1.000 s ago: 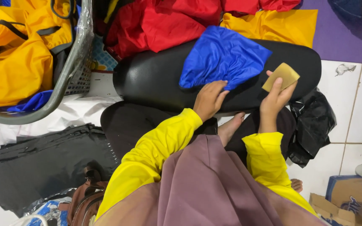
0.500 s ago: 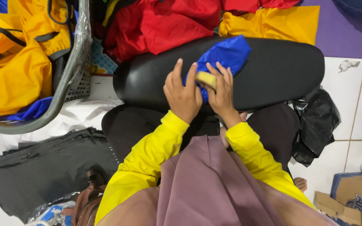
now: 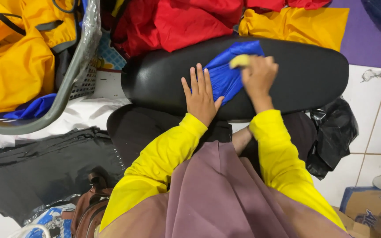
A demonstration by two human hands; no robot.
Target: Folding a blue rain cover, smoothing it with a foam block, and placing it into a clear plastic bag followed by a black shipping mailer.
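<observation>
A folded blue garment (image 3: pixel 228 72) lies on a long black cushioned board (image 3: pixel 305 75) across my lap. My left hand (image 3: pixel 200 94) rests flat with fingers spread on the garment's near left edge and the board. My right hand (image 3: pixel 259 78) is closed around a small yellow card-like piece (image 3: pixel 240 60), pressing it on the far part of the blue garment. Both arms wear yellow sleeves.
A grey plastic basket (image 3: pixel 73 72) with yellow and blue garments stands at left. Red (image 3: pixel 186 20) and yellow (image 3: pixel 300 24) garments lie behind the board. A stack of dark grey plastic bags (image 3: pixel 36 163) lies at lower left. A black bag (image 3: pixel 334 132) and cardboard box (image 3: pixel 371 211) sit at right.
The blue garment was spread wide, then bunched under both hands. Now my right hand has moved right and farther along it with the yellow piece, and my left hand lies flat.
</observation>
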